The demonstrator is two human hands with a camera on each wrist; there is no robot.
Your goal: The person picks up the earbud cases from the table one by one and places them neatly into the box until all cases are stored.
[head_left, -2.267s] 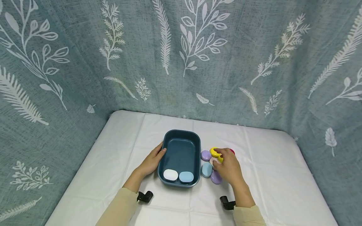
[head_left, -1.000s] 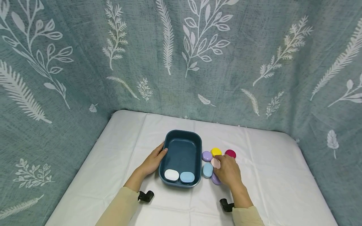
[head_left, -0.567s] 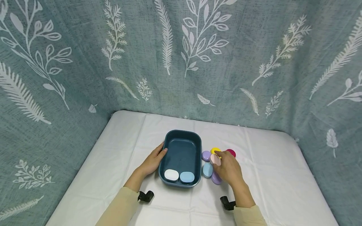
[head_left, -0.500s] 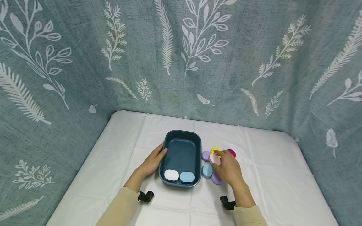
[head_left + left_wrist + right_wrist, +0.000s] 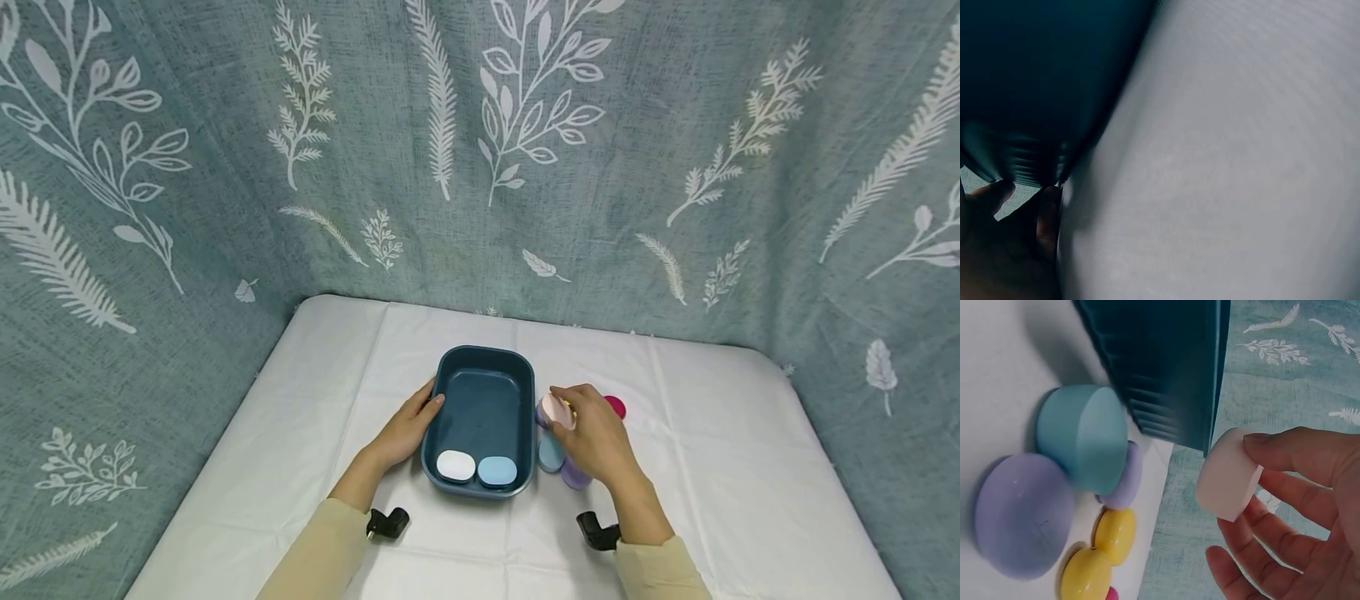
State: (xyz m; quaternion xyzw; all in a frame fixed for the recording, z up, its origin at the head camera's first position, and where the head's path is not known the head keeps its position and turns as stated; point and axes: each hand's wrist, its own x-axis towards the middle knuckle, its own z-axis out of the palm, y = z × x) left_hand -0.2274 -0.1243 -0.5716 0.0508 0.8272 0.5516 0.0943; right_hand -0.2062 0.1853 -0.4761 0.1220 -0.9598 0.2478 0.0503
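My left hand (image 5: 401, 429) holds the left side of a dark blue plastic basin (image 5: 483, 492), thumb over its rim and fingers against the outer wall. Inside the basin's near end lie a white soap bar (image 5: 455, 466) and a light blue one. My right hand (image 5: 597, 429) pinches a pale pink soap bar (image 5: 1229, 475) between thumb and fingers, raised above the table and close to the basin's right wall. Beneath it in the right wrist view are a blue soap bar (image 5: 1082, 437), two purple ones and two yellow soap bars (image 5: 1115, 536).
A dark red soap bar (image 5: 615, 407) lies just beyond my right hand. A white cloth (image 5: 720, 467) covers the table. Leaf-patterned green-blue curtains (image 5: 480, 167) hang around the back and sides. A black camera mount (image 5: 597, 531) sits at each wrist.
My right hand has taken hold of the pale pink soap bar among the others, lifted it and carried it left toward the basin. The left hand has stayed on the basin.
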